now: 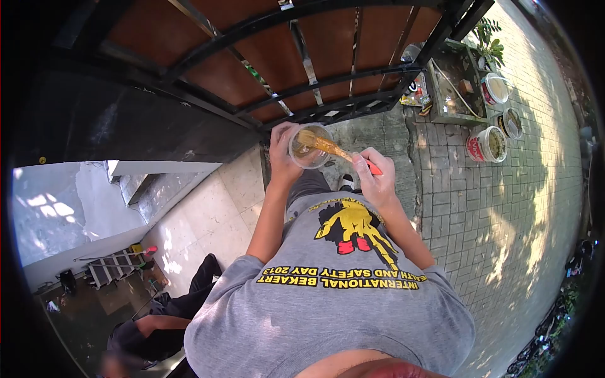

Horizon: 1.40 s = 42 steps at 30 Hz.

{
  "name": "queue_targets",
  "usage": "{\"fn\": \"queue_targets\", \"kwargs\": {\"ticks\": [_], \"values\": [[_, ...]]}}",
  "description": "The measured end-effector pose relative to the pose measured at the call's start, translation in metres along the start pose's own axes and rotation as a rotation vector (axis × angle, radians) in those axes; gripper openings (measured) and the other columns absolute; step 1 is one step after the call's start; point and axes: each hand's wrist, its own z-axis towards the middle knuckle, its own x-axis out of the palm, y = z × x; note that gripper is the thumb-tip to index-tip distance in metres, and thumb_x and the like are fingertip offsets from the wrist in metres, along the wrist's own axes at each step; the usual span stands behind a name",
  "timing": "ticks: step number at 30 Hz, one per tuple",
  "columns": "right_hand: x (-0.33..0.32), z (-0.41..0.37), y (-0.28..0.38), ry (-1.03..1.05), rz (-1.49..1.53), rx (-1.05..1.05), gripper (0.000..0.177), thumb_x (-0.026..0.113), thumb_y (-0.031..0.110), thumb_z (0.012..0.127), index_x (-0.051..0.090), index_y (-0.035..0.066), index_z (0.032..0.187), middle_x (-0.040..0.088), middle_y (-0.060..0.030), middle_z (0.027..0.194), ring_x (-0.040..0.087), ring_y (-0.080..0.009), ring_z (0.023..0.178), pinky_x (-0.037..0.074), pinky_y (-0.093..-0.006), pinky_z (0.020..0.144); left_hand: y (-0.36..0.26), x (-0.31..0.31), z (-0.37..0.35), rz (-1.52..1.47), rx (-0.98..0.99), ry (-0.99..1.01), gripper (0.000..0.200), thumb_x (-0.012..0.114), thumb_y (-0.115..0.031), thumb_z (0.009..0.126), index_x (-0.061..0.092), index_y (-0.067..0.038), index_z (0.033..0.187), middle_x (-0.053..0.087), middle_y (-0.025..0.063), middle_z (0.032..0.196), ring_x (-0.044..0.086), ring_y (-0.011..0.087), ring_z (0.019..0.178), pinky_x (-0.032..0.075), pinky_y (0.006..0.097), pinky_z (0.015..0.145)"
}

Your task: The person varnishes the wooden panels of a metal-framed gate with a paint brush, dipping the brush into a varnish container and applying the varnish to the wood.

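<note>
My left hand [283, 153] is wrapped round a clear plastic cup [305, 165], held in front of my chest with its mouth facing up. In my right hand [376, 179] is a paintbrush [334, 149] with a red handle end, gripped near that end. Its bristles [307, 138] dip inside the cup's rim and are coated yellowish brown. Some brownish stuff shows in the cup below them. Pale smudges mark the fingers of my right hand.
A black metal gate with brown panels [271, 63] stands close ahead. Paint buckets [482, 148] and a planter box [455, 116] are on the paving at right. Another person [165, 321] is at lower left, near a ladder [116, 268]. A white ledge [157, 167] lies left.
</note>
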Motion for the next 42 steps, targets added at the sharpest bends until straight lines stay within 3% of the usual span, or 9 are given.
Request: {"fn": "queue_targets", "kwargs": {"ticks": [4, 13, 19, 22, 31, 37, 42], "values": [[-0.005, -0.003, -0.001, -0.093, -0.002, -0.148, 0.025, 0.067, 0.019, 0.101, 0.064, 0.0, 0.084, 0.056, -0.0044, 0.06, 0.052, -0.0109, 0.052, 0.041, -0.0288, 0.051, 0.002, -0.003, 0.001, -0.012, -0.031, 0.02, 0.064, 0.095, -0.024, 0.066, 0.07, -0.005, 0.121, 0.062, 0.0133, 0.118, 0.061, 0.0306, 0.113, 0.052, 0.041, 0.098], [-0.014, 0.001, -0.003, -0.083, -0.086, -0.153, 0.025, 0.069, 0.017, 0.099, 0.063, 0.0, 0.081, 0.054, -0.0049, 0.059, 0.05, -0.0128, 0.05, 0.039, -0.03, 0.05, -0.007, -0.001, 0.006, -0.01, 0.003, 0.032, 0.06, 0.094, -0.022, 0.067, 0.071, -0.005, 0.119, 0.06, 0.0131, 0.118, 0.062, 0.0291, 0.111, 0.053, 0.0392, 0.096], [-0.016, 0.003, -0.02, -0.116, 0.064, 0.017, 0.027, 0.069, 0.017, 0.099, 0.062, 0.0, 0.079, 0.052, -0.0052, 0.058, 0.047, -0.0108, 0.051, 0.037, -0.0301, 0.049, -0.002, 0.001, 0.003, 0.003, 0.026, 0.045, 0.06, 0.095, -0.023, 0.068, 0.07, -0.005, 0.12, 0.059, 0.0136, 0.119, 0.063, 0.03, 0.11, 0.053, 0.0405, 0.095], [-0.014, 0.006, -0.016, -0.094, -0.016, -0.077, 0.027, 0.069, 0.016, 0.099, 0.062, 0.0, 0.079, 0.051, -0.0055, 0.057, 0.046, -0.0097, 0.051, 0.037, -0.0301, 0.049, -0.002, 0.002, 0.001, -0.009, 0.015, 0.026, 0.06, 0.094, -0.023, 0.068, 0.07, -0.005, 0.12, 0.06, 0.0137, 0.12, 0.063, 0.0303, 0.111, 0.053, 0.0406, 0.095], [-0.011, 0.007, -0.003, 0.086, -0.052, -0.092, 0.027, 0.069, 0.016, 0.098, 0.06, 0.002, 0.076, 0.052, -0.0048, 0.056, 0.048, -0.0121, 0.048, 0.037, -0.0304, 0.048, 0.006, 0.008, 0.001, -0.022, 0.027, -0.014, 0.062, 0.089, -0.014, 0.068, 0.069, -0.006, 0.126, 0.058, 0.0136, 0.124, 0.06, 0.0319, 0.114, 0.051, 0.0407, 0.098], [-0.019, 0.014, -0.006, 0.123, 0.056, 0.009, 0.029, 0.067, 0.018, 0.099, 0.06, 0.001, 0.076, 0.049, -0.0037, 0.055, 0.043, -0.0104, 0.05, 0.034, -0.0305, 0.049, 0.005, 0.018, 0.0, -0.042, 0.038, 0.053, 0.06, 0.089, -0.016, 0.068, 0.07, -0.006, 0.123, 0.058, 0.014, 0.123, 0.061, 0.0318, 0.113, 0.051, 0.0405, 0.098], [-0.017, 0.011, -0.021, -0.076, 0.028, 0.035, 0.029, 0.067, 0.017, 0.099, 0.06, 0.0, 0.077, 0.047, -0.0011, 0.058, 0.04, -0.0084, 0.053, 0.033, -0.0298, 0.05, 0.002, 0.021, 0.005, -0.113, -0.012, 0.007, 0.058, 0.091, -0.023, 0.071, 0.07, -0.005, 0.121, 0.058, 0.0129, 0.122, 0.061, 0.0304, 0.112, 0.052, 0.0403, 0.097]]}}
